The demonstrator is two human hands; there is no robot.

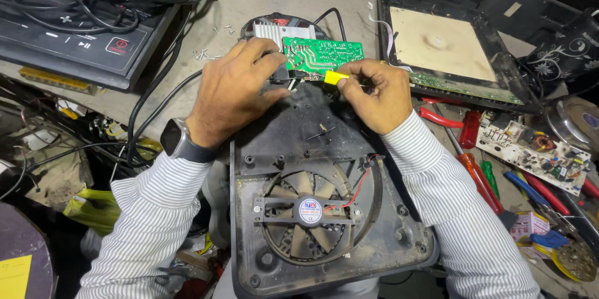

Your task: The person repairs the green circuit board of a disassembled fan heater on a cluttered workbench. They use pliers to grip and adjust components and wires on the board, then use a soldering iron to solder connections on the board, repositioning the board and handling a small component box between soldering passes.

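A black plastic appliance base (299, 143) lies open before me, with a round cooling fan (310, 211) in its near half. At its far end a green circuit board (321, 54) is tilted up, solder side toward me, beside a ribbed metal heat sink (269, 29). My left hand (234, 90) rests on the board's left edge and grips it. My right hand (374, 94) pinches a small yellow-handled tool (335, 77) against the board's lower edge. Red and black wires (359, 190) run from the fan.
A dismantled glass top panel (446, 43) lies at the right. Red and green screwdrivers (474, 161), another circuit board (536, 152) and pliers sit beyond it. An induction cooktop (81, 43) under tangled black cables stands at the left; loose screws (206, 55) lie nearby.
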